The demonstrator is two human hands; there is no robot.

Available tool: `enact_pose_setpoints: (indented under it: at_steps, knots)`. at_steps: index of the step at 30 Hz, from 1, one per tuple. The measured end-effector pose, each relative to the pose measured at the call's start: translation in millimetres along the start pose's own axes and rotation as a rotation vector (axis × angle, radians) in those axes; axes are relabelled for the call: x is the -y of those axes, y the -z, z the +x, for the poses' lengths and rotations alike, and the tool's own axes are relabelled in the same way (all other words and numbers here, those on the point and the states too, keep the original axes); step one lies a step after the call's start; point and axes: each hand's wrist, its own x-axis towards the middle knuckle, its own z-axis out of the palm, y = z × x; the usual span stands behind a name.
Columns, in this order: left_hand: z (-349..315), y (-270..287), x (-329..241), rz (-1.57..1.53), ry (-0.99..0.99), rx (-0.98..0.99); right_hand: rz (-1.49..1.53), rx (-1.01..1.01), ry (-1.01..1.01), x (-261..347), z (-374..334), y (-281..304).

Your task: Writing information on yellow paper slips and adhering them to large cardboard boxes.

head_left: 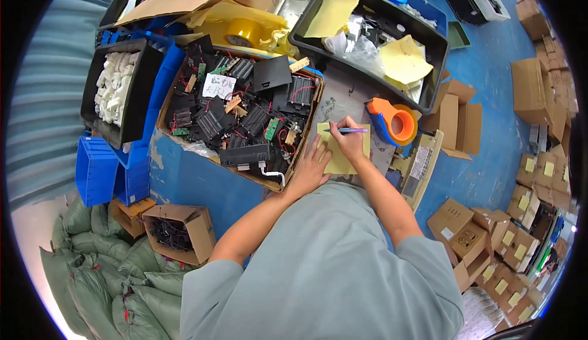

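My right hand [349, 139] is closed around a purple and teal pen [354, 130], its tip over a yellow sheet of paper [341, 163] on the grey work surface. Fingers outstretched, my left hand [311, 168] lies flat at the sheet's left edge. Just left of it stands a cardboard box [245, 177] filled with black plastic battery-holder-like parts, red wires and small green boards. A white handwritten slip [218, 86] rests on those parts. To the right of my right hand sits an orange and blue tape dispenser [392, 122].
Behind the sheet is a black bin [367, 86] with yellow papers and plastic bags. A black tray of white parts [116, 89] stands at the left. Yellow tape [242, 32] lies at the back. Cartons [459, 116] stand on the right; green sacks [104, 279] and a cable box [180, 233] lower left.
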Motion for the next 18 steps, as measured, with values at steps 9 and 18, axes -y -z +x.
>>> enact_pose_setpoints:
  at_steps: [9, 18]
  knots:
    - [-2, -5, 0, -0.058, 0.001, -0.016, -0.055, -0.039, 0.041, 5, -2, -8]
    - [-1, -5, 2, -0.107, 0.005, -0.021, -0.109, -0.043, 0.058, -4, -1, -10]
